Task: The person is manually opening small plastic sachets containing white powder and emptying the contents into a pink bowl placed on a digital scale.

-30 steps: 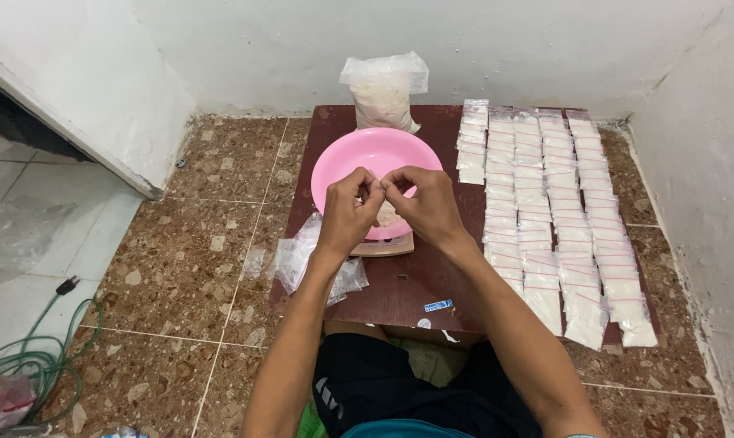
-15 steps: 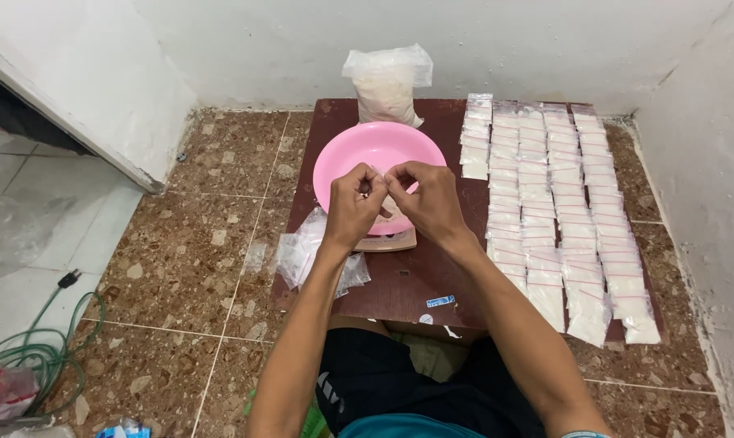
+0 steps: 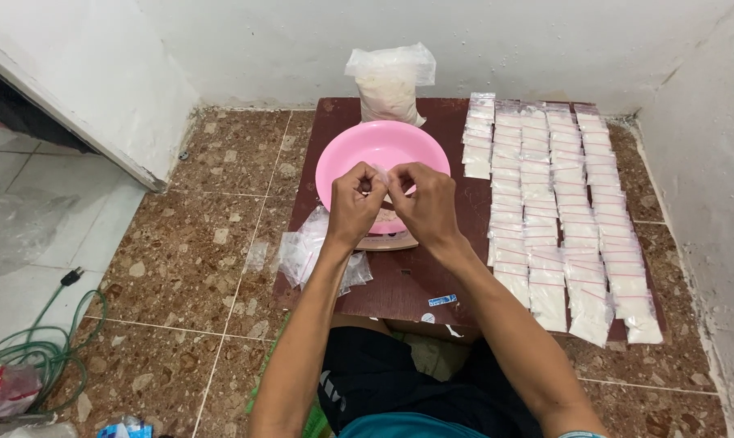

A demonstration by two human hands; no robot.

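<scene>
Both hands point(image 3: 391, 203) pinch small clear bag point(image 3: 380, 174) over pink bowl point(image 3: 380, 150).

Both hands slightly higher over pink bowl point(image 3: 380, 154); left hand point(image 3: 355, 204), right hand point(image 3: 426, 203) pinched closer together.

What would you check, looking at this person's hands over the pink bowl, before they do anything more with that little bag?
1. Both hands on the little bag: ok; left hand and right hand pinch it together.
2. Bag over the pink bowl: ok.
3. Bag sealed: cannot tell, fingers cover it.
4. Large sack of powder upright behind the bowl: ok.
5. Filled bags lying in tidy rows on the right: ok.
6. Empty bags within reach at the left: ok.
</scene>
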